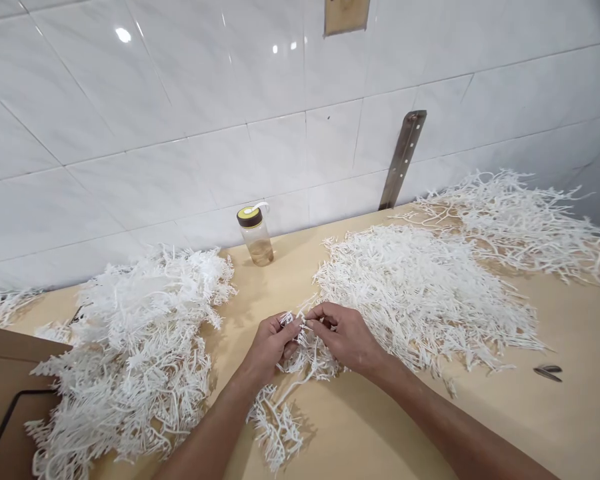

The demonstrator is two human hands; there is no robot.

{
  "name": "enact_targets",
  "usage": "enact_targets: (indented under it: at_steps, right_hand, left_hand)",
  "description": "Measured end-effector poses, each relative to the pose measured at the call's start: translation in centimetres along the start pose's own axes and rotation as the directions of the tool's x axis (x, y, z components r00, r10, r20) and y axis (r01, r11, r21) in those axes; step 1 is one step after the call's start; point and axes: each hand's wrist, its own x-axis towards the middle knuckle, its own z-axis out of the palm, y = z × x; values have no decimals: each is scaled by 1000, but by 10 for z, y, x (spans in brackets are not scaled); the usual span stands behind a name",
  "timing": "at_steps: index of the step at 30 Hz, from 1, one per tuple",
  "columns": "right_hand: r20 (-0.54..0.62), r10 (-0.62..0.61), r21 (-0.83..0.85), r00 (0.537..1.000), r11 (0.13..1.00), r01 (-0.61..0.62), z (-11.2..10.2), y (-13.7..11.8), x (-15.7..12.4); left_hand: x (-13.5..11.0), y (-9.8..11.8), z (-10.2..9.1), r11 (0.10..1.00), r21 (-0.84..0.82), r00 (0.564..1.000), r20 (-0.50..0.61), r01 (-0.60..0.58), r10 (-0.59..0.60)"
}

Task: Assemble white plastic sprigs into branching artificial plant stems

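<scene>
My left hand (pixel 276 340) pinches a white branching plastic sprig (pixel 286 320) between thumb and fingers. Close beside it, my right hand (pixel 341 333) is closed in a pinch on the same white piece, fingertips nearly meeting the left thumb. More white sprigs (pixel 313 357) lie below and between the hands. Nearer to me, a loose sprig (pixel 277 427) with a long bare stem rests on the table (pixel 360 427). Just beyond my right hand spreads a large heap of short white sprigs (pixel 415 287). The exact join at the fingertips is too small to make out.
A tall pile of bushy white sprigs (pixel 140 347) is on the left, next to a cardboard box (pixel 10 400). A bottle (pixel 257 243) stands near the tiled wall. Bare white branches (pixel 530 227) lie at far right, small dark pieces (pixel 548 372) nearer. A metal bracket (pixel 403 160) leans on the wall.
</scene>
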Motion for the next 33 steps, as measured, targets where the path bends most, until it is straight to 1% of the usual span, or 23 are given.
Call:
enact_targets:
  at_steps: [5,11,16,18,23,28,31,33]
  right_hand:
    - [7,-95,-36,995,995,95,-4,1,0]
    - [10,-76,-65,997,995,77,-7,4,1]
    - [31,-111,-122,993,986,114,-7,8,1]
    - [20,-124,-138,992,982,125,-7,8,1]
    - [-39,-133,-165,990,978,124,-5,4,0]
    - [-47,-117,-227,992,968,103,-1,3,0]
    - [-41,-88,-295,995,953,72,-2,4,-1]
    - [-50,-97,-332,994,940,75,-5,6,0]
  left_hand:
    - [1,-1,4,999,52,999,-53,-6,8]
    - [3,5,10,995,95,998,-56,23,-18]
    - [5,7,14,992,119,997,-71,29,-21]
    - [5,6,14,992,122,997,-73,33,-24]
    - [5,6,17,994,104,995,-96,25,-15]
    - [5,9,24,996,85,992,-127,19,-8]
    - [10,10,30,996,75,987,-155,47,-35]
    - [16,9,35,995,64,986,-158,69,-59]
